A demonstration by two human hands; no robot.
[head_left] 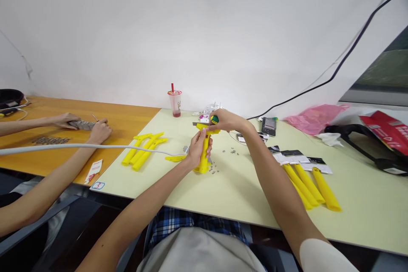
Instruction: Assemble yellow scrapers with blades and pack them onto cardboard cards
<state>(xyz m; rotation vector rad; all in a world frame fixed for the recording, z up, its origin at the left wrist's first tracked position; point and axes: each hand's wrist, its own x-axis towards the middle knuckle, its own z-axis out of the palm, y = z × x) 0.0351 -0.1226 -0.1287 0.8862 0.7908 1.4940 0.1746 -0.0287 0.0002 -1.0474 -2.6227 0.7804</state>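
My left hand (198, 149) is wrapped around the shaft of a yellow plastic handle piece (204, 162), which stands upright over the table. At its wider top, my right hand (227, 120) closes around the green and dark grip of a screwdriver (215, 119); its tip is hidden. Small metal pieces (214, 167) lie just right of the yellow piece's foot, with more small metal pieces (233, 151) farther right. Left of my left hand rests a flat, curved yellow part (175, 158).
Yellow forked handles (148, 151) lie on the left, yellow tubes (325, 189) with labelled packets on the right. A cup with a straw (175, 103) stands by the wall. A white cable (105, 146) crosses in front. At the orange table, a co-worker's hands (100, 131) hold a grey bundle.
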